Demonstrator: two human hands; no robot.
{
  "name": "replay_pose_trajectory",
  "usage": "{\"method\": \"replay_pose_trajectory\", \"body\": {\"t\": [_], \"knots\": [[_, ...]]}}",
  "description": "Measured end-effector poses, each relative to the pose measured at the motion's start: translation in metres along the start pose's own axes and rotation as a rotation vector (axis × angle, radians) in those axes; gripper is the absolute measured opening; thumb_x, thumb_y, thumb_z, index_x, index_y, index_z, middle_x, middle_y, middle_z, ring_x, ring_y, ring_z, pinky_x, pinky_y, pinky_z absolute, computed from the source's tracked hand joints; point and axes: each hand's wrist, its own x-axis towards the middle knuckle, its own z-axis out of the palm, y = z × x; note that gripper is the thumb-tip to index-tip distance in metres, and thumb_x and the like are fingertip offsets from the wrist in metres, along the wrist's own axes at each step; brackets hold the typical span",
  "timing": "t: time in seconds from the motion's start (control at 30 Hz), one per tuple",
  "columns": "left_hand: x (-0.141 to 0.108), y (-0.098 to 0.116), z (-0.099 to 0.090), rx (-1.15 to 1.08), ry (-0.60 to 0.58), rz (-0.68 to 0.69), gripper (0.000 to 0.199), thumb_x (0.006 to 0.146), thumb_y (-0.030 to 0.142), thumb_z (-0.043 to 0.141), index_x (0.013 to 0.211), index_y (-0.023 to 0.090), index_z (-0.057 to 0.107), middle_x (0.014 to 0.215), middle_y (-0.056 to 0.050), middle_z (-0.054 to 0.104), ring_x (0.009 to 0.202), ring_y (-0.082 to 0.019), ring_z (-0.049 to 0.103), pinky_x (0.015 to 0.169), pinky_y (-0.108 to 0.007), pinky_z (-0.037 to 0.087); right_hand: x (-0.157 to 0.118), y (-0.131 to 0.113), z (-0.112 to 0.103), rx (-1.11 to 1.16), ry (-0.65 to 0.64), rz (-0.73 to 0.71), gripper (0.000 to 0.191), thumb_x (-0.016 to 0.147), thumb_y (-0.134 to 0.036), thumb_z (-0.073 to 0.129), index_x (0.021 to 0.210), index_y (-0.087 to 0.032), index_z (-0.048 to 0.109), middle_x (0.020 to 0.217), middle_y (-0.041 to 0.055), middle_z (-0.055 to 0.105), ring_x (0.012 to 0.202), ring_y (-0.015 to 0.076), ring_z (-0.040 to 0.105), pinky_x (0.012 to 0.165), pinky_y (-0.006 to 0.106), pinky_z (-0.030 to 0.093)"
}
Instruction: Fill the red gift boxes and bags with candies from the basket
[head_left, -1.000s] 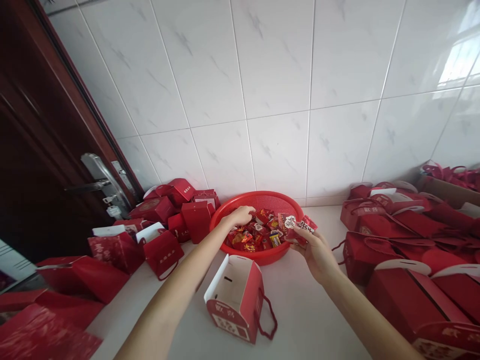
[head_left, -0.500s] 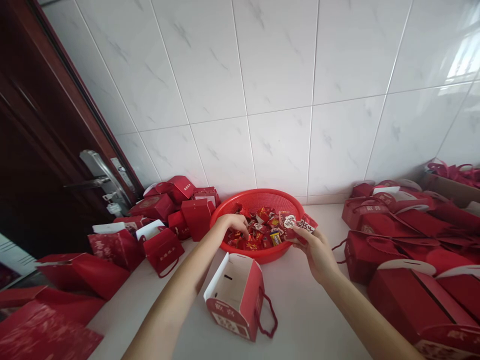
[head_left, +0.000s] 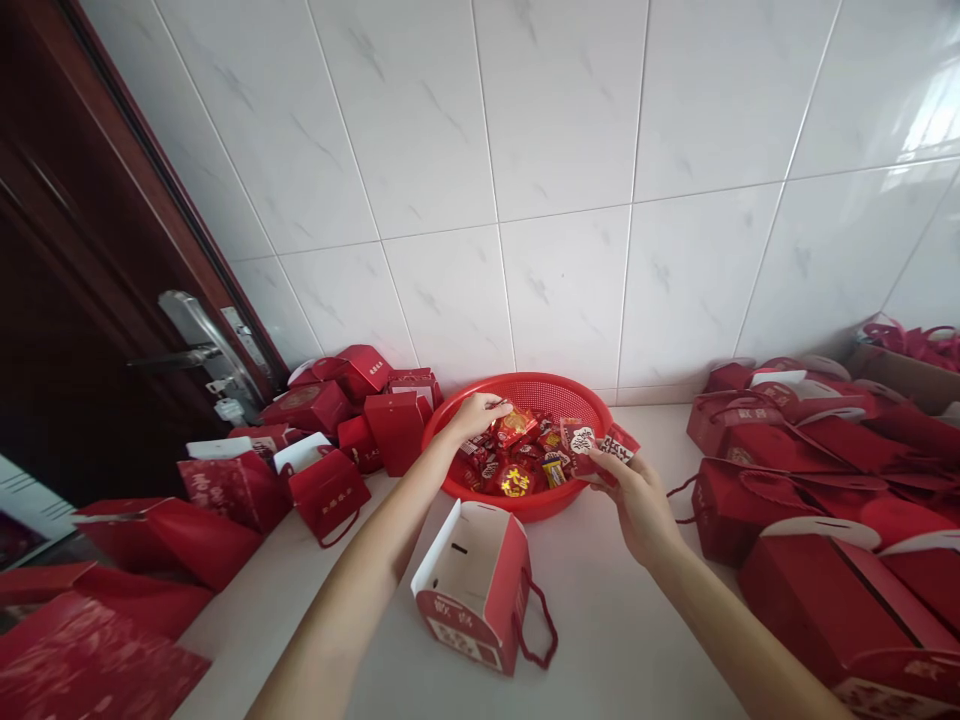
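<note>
A red plastic basket (head_left: 536, 508) stands against the wall with many wrapped candies (head_left: 515, 480) inside. My left hand (head_left: 478, 412) is over its left half, fingertips pinched on a shiny red and orange candy packet (head_left: 516, 428). At the basket's right rim, my right hand (head_left: 631, 492) grips red candy packets with white lettering; one packet (head_left: 580, 442) sticks up left of the thumb, another (head_left: 619, 442) behind the fingers. In front of the basket sits an open red gift box (head_left: 474, 585) with a pale inside and a cord handle.
More red gift boxes (head_left: 330, 495) crowd the left side, some with lids up. On the right lie rows of red boxes (head_left: 817, 600), with a cardboard carton (head_left: 896, 372) of red ribbon behind them. A tiled wall (head_left: 562, 290) backs the white tabletop (head_left: 607, 620); a dark door (head_left: 97, 250) is at left.
My left hand has risen from among the candies toward the back of the basket, now with a red and orange packet at its fingertips. The right hand keeps its packets almost in place.
</note>
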Motion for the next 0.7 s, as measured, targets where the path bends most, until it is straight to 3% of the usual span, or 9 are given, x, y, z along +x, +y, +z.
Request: {"method": "replay_pose_trajectory", "body": {"t": [0.13, 0.27, 0.57, 0.7], "knots": [[0.0002, 0.0003, -0.001, -0.046, 0.089, 0.02, 0.018, 0.078, 0.037, 0.065, 0.081, 0.019, 0.065, 0.08, 0.0, 0.067, 0.081, -0.019, 0.061, 0.071, -0.026, 0.047, -0.0003, -0.0006, 0.0013, 0.003, 0.006, -0.009, 0.034, 0.052, -0.035, 0.088, 0.077, -0.018, 0.074, 0.079, 0.0029, 0.076, 0.065, 0.0165, 0.067, 0.063, 0.028, 0.051], [0.0011, -0.0012, -0.0022, -0.081, 0.142, -0.03, 0.012, 0.075, 0.023, 0.065, 0.086, 0.02, 0.064, 0.081, 0.002, 0.067, 0.077, -0.017, 0.062, 0.067, -0.025, 0.048, -0.0005, -0.0012, 0.0016, -0.001, 0.006, -0.014, 0.034, 0.051, -0.035, 0.088, 0.077, -0.018, 0.075, 0.081, 0.0032, 0.076, 0.066, 0.016, 0.067, 0.063, 0.027, 0.051], [-0.0045, 0.0022, -0.0029, -0.16, 0.092, -0.094, 0.045, 0.064, 0.012, 0.076, 0.107, 0.019, 0.065, 0.078, 0.003, 0.066, 0.065, -0.014, 0.063, 0.065, -0.025, 0.05, -0.0007, -0.0011, 0.0016, -0.023, -0.007, -0.031, 0.032, 0.053, -0.036, 0.087, 0.076, -0.018, 0.074, 0.079, 0.0034, 0.075, 0.066, 0.0163, 0.066, 0.064, 0.028, 0.053], [-0.0047, 0.0048, -0.0009, -0.182, 0.126, -0.071, 0.042, 0.065, 0.014, 0.078, 0.105, 0.019, 0.066, 0.075, 0.003, 0.068, 0.07, -0.016, 0.067, 0.07, -0.027, 0.053, -0.0001, 0.0003, 0.0007, -0.026, -0.01, -0.037, 0.033, 0.054, -0.036, 0.087, 0.079, -0.017, 0.075, 0.083, 0.0043, 0.076, 0.069, 0.0173, 0.067, 0.065, 0.028, 0.053]]}}
